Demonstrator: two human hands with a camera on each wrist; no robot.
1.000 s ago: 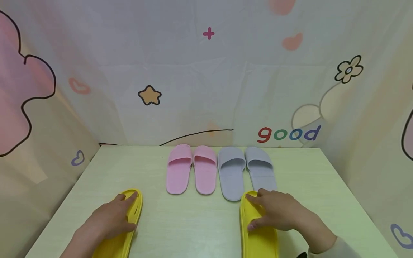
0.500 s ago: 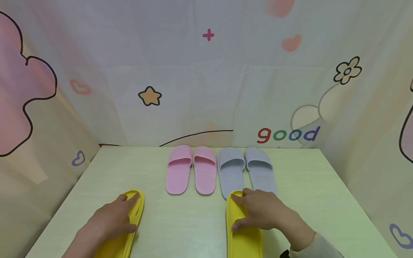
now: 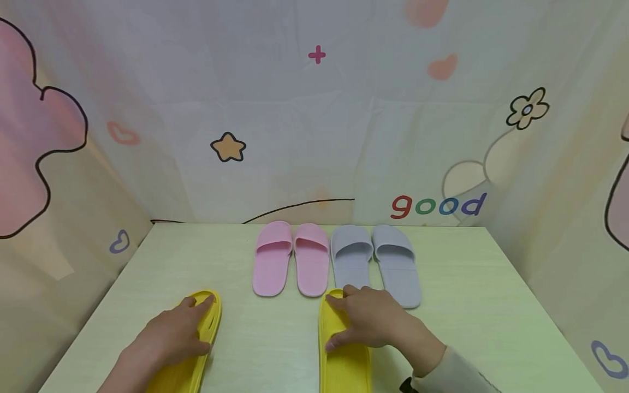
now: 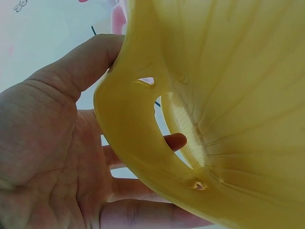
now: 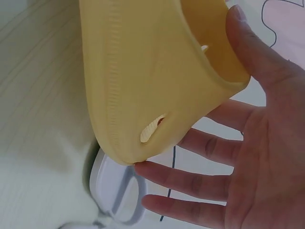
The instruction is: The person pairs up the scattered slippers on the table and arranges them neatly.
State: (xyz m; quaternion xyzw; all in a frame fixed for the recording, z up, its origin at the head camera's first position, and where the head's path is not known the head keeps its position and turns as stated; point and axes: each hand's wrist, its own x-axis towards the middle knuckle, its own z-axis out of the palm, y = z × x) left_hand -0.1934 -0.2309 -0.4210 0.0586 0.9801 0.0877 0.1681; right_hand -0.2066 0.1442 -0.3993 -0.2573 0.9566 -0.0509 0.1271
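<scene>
My left hand grips a yellow slipper by its strap, at the left front of the table. The left wrist view shows that slipper close up; one fingertip pokes through a slot in it and the thumb lies at its edge. My right hand holds the other yellow slipper, right of the table's middle. From the right wrist view, the thumb is hooked at the strap opening of this slipper and fingers reach along its far side. Both heels run out of the head view.
Toward the back stand a pair of pink slippers and, to their right, a pair of grey slippers, toes to the wall. The held right slipper overlaps the left grey one in the head view. A printed curtain surrounds the table.
My right hand has moved left across the table with its yellow slipper, toward the middle. The left hand and its slipper have hardly shifted. More of the right grey slipper shows.
</scene>
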